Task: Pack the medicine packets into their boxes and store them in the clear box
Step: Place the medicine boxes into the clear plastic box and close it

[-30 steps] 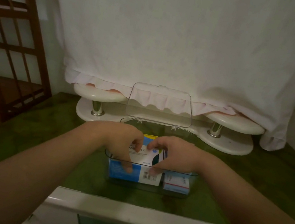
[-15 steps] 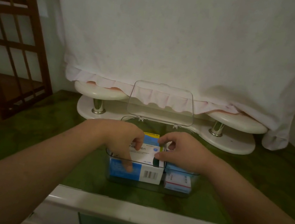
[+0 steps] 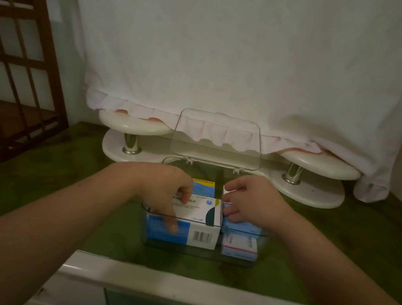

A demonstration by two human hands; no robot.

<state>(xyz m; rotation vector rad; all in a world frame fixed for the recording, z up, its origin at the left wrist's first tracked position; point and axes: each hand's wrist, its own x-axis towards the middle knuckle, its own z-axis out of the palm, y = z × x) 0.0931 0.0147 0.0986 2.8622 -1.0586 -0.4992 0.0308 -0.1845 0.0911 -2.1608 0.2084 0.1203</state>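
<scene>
The clear box point(image 3: 200, 253) stands on the green tabletop with its lid point(image 3: 218, 139) tipped up at the back. A large white-and-blue medicine box point(image 3: 199, 221) fills its front left. My left hand point(image 3: 162, 188) grips that box, thumb on the front face and fingers on top. Behind it lies a blue box with a yellow stripe point(image 3: 203, 187). My right hand point(image 3: 253, 201) is over the right side, fingers curled on the left end of a light blue box point(image 3: 240, 227). Below that sits a small white-and-red box point(image 3: 240, 246).
A white two-tier stand with metal posts point(image 3: 128, 151) runs behind the clear box, under a hanging white cloth point(image 3: 235, 65). A wooden lattice frame point(image 3: 19, 55) stands at the left. The table's white front edge point(image 3: 184, 290) is close below my forearms.
My right hand has left the right end of the large white-and-blue box and shifted right onto the light blue box. My left hand keeps its hold.
</scene>
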